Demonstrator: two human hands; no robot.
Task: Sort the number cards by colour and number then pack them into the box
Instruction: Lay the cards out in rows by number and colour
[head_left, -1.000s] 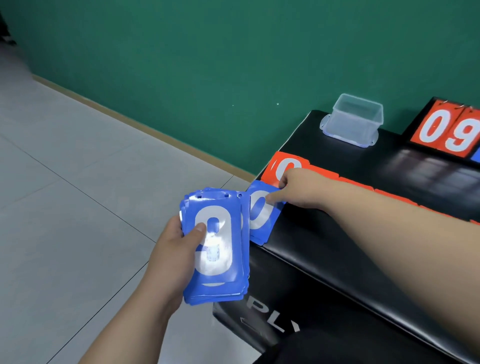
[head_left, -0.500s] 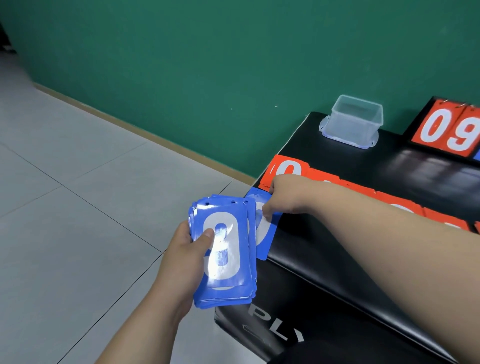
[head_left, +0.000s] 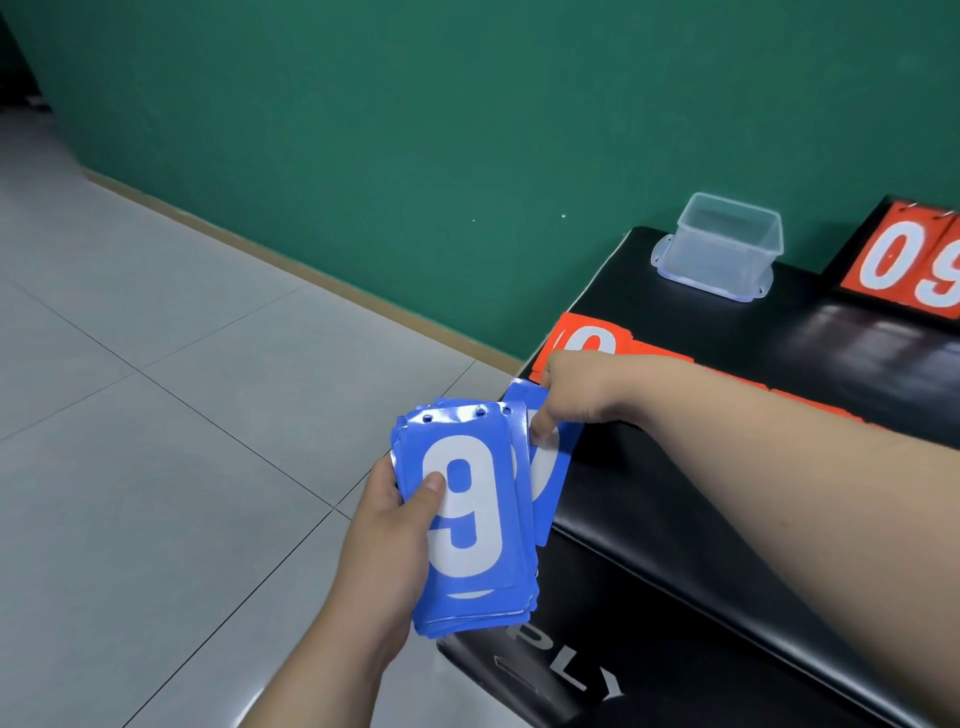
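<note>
My left hand (head_left: 390, 525) grips a stack of blue number cards (head_left: 467, 525), thumb across the top card, which shows a white 9. Just right of the stack, my right hand (head_left: 571, 397) pinches a single blue card (head_left: 548, 467) with a white 0 at its upper part; this card hangs over the left edge of the black bench. Behind my right hand a row of red number cards (head_left: 587, 338) lies along the bench, mostly hidden by my forearm. A clear plastic box (head_left: 722, 247) stands at the bench's far edge.
The black padded bench (head_left: 727, 519) fills the right side, with white letters on its front. A scoreboard with red 0 and 9 cards (head_left: 909, 260) stands at the far right. A green wall lies behind, grey tiled floor to the left.
My left hand has brought the blue stack nearer to the bench edge. My right hand has drawn the blue 0 card back off the bench towards the stack.
</note>
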